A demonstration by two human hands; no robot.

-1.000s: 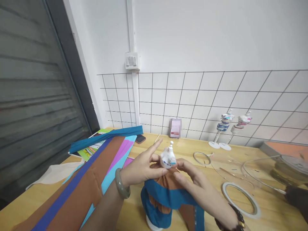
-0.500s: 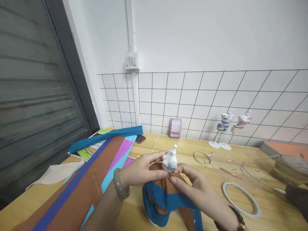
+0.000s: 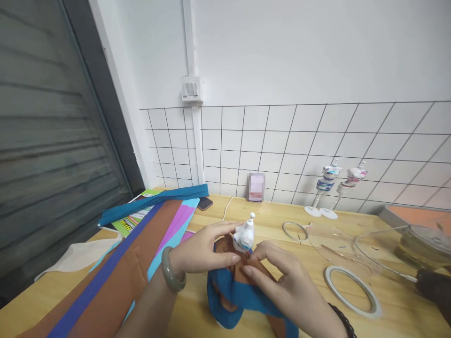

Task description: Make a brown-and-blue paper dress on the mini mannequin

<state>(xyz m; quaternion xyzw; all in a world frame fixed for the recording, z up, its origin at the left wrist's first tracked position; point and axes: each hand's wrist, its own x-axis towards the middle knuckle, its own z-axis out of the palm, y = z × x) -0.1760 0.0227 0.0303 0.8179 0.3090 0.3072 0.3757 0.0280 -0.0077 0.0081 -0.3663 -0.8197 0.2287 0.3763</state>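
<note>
A small white doll-sized dress form (image 3: 244,237) with a knobbed top and a few blue marks stands tilted at the front middle. Around and below it lies gathered brown and blue fabric (image 3: 239,288). My left hand (image 3: 200,251) closes on the dress form from the left, thumb across its lower front and fingers behind. On the right, my right hand (image 3: 285,274) pinches the brown cloth just under the form between thumb and fingers. The form's base is hidden by the cloth.
Long brown, purple and light-blue fabric strips (image 3: 123,267) cover the left of the wooden table. Two similar figures on stands (image 3: 322,190) are at the back right. White tape rolls (image 3: 352,291), a clear spool (image 3: 423,244) and a dark phone (image 3: 205,203) lie around.
The dress form has shifted slightly left and turned. My right hand has moved a little down and away from the form, drawing the brown cloth.
</note>
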